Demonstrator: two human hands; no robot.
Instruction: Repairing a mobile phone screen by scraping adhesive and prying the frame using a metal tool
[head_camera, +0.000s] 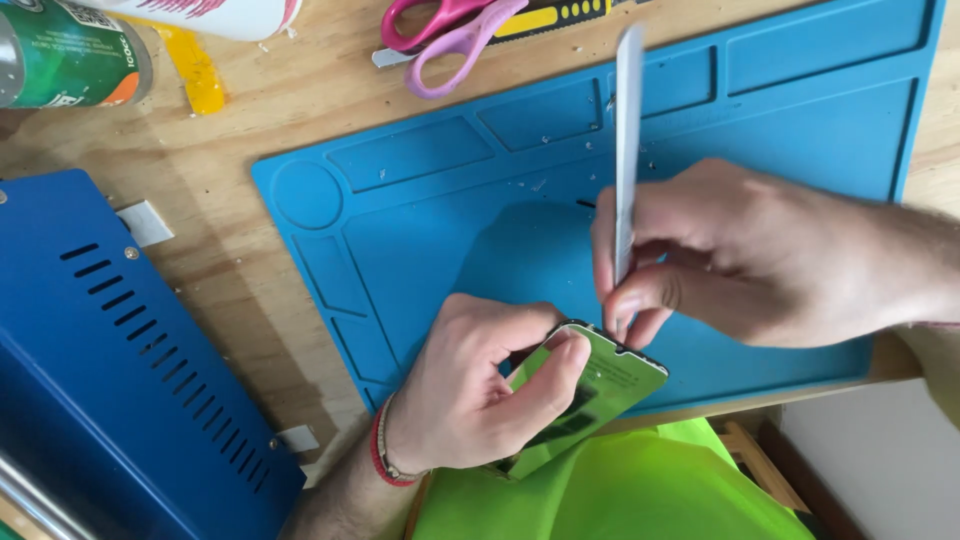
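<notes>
Left hand (465, 395) clamped on green-backed phone panel (590, 390), tilted off blue silicone mat (420, 230) at front edge. Right hand (745, 255) pinched shut on thin flat pry blade (628, 150), tip at panel's top edge. Risks: blade slipping toward left thumb, panel cracking under prying force.

Home repair bench: blue silicone work mat (420, 215), plywood tabletop (240, 110), blue metal case (110, 370).

green labelled can (70, 55) | worktop's far-left corner, lying | green-backed phone screen panel (590, 395) | near edge, tilted
</notes>
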